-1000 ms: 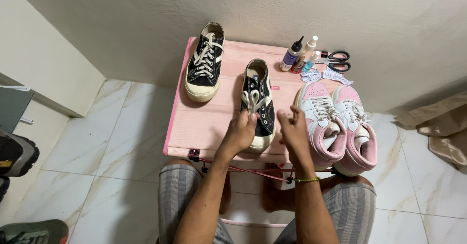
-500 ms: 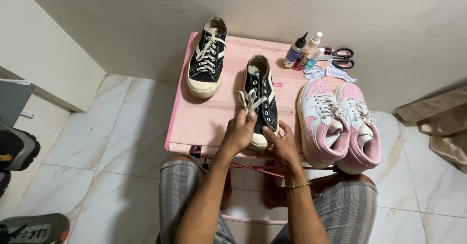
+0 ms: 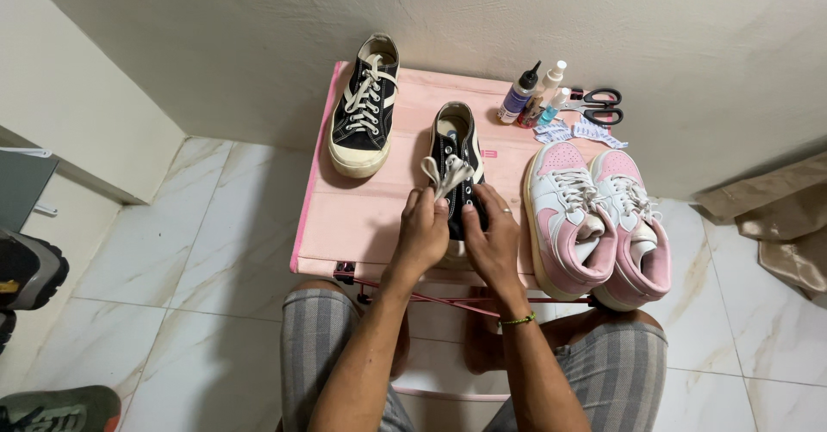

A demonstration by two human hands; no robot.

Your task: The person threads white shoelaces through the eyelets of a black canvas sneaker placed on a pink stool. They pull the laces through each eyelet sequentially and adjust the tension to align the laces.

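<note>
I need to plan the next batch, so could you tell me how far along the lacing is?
Done: the far black sneaker looks fully laced. In hand: the left hand and right hand work white laces on the middle black sneaker. Left: finishing it. The pink sneakers are laced.

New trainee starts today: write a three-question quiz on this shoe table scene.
1. True or false: both hands are on the black sneaker in the middle of the pink table.
2. Which pair lies at the table's right side? A) pink and white sneakers B) brown boots
3. Which tool lies beside the small bottles?

Key:
1. True: left hand and right hand are at its white laces.
2. A
3. Scissors
</note>
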